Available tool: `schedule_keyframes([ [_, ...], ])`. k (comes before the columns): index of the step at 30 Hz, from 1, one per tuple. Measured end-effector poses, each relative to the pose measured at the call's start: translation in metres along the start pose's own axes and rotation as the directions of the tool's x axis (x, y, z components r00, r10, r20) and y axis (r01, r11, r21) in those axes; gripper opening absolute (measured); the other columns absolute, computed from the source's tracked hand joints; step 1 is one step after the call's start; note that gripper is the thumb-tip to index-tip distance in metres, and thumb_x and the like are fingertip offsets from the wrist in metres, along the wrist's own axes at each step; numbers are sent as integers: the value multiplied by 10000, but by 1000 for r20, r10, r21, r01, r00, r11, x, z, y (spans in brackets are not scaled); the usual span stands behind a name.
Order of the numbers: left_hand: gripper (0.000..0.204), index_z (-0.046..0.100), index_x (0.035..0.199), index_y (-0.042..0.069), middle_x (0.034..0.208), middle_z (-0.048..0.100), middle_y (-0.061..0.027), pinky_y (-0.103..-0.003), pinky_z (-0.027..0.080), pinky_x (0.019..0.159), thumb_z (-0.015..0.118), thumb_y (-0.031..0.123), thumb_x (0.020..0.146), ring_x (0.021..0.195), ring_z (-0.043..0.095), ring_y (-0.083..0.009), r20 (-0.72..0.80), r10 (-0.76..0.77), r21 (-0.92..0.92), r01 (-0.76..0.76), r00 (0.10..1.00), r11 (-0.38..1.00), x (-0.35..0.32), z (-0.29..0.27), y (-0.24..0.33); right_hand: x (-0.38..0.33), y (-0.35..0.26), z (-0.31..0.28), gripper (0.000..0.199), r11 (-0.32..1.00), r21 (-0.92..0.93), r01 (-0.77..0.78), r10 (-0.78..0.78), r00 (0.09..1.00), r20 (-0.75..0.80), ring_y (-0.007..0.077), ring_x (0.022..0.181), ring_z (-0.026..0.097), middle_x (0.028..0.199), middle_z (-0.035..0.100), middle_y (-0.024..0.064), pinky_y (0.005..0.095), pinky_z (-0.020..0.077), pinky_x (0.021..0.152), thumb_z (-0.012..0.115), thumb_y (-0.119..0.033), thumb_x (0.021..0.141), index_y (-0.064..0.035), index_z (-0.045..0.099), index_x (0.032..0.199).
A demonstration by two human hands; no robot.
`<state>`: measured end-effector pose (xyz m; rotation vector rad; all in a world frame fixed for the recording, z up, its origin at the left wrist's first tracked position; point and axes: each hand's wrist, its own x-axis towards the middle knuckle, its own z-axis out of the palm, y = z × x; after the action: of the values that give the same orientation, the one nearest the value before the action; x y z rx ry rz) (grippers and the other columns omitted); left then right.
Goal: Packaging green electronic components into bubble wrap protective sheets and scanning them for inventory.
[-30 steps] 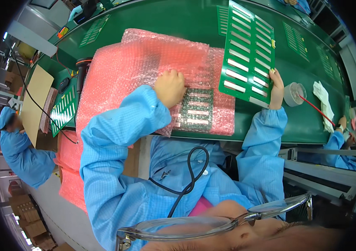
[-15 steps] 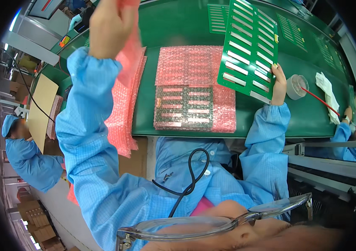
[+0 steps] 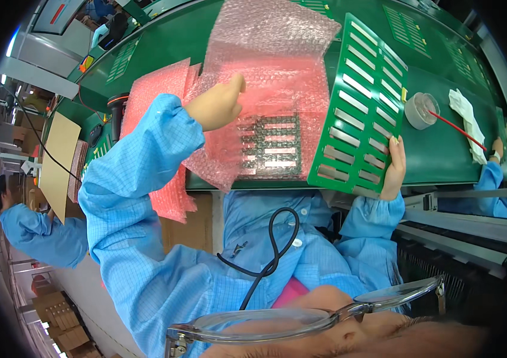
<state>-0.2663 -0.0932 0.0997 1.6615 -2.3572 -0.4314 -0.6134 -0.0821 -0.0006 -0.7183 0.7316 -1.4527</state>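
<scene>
A sheet of pink bubble wrap [image 3: 271, 36] is in my left hand [image 3: 219, 102], whose fingers are closed on its left side. The sheet spreads over a stack of bubble wrap with wrapped boards [image 3: 277, 149] at the table's front edge, partly covering it. My right hand [image 3: 393, 170] grips a large green circuit board panel [image 3: 358, 107] by its lower right edge. Two columns of pale rectangular strips run along the panel, which is tilted beside the stack. More pink bubble wrap sheets [image 3: 152, 98] lie to the left, partly hidden by my left sleeve.
Right of the panel stand a clear tub [image 3: 420, 112] with a red stick [image 3: 459, 131] and a crumpled white cloth [image 3: 467, 122]. More green panels [image 3: 407, 30] lie on the far green surface [image 3: 373, 12]. Co-workers in blue are at the left [image 3: 39, 232] and right edge [image 3: 492, 179].
My left hand has come down and right, bringing the bubble wrap sheet over the stack. The green panel in my right hand has moved slightly nearer and turned.
</scene>
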Motion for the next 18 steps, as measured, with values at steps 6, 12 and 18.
schedule_keyframes([
  [6, 232, 344, 1015, 27, 774, 544, -279, -504, 411, 655, 382, -4, 788, 758, 537, -441, -52, 134, 253, -117, 990, 960, 7, -9, -3, -29, -8, 5, 215, 1000, 18, -18, 16, 997, 69, 131, 733, 584, 946, 578, 61, 239, 492, 618, 432, -150, 903, -44, 464, 1087],
  [12, 206, 384, 989, 16, 810, 543, -244, -488, 416, 658, 391, -14, 785, 769, 544, -404, -429, 46, 121, 7, 902, 993, 3, -26, 17, -34, -13, 11, 232, 978, -99, -184, 204, 944, 260, 127, 798, 577, 923, 587, 81, 236, 461, 733, 475, -88, 860, -8, 464, 1078],
  [18, 230, 428, 990, 11, 867, 490, -187, -469, 429, 699, 445, 10, 761, 821, 513, -387, -230, 219, 341, -133, 948, 931, -15, -24, 32, 5, -5, 41, 176, 930, -268, -250, 328, 896, 300, 97, 755, 564, 882, 587, 56, 219, 455, 689, 495, -86, 849, 13, 517, 992],
])
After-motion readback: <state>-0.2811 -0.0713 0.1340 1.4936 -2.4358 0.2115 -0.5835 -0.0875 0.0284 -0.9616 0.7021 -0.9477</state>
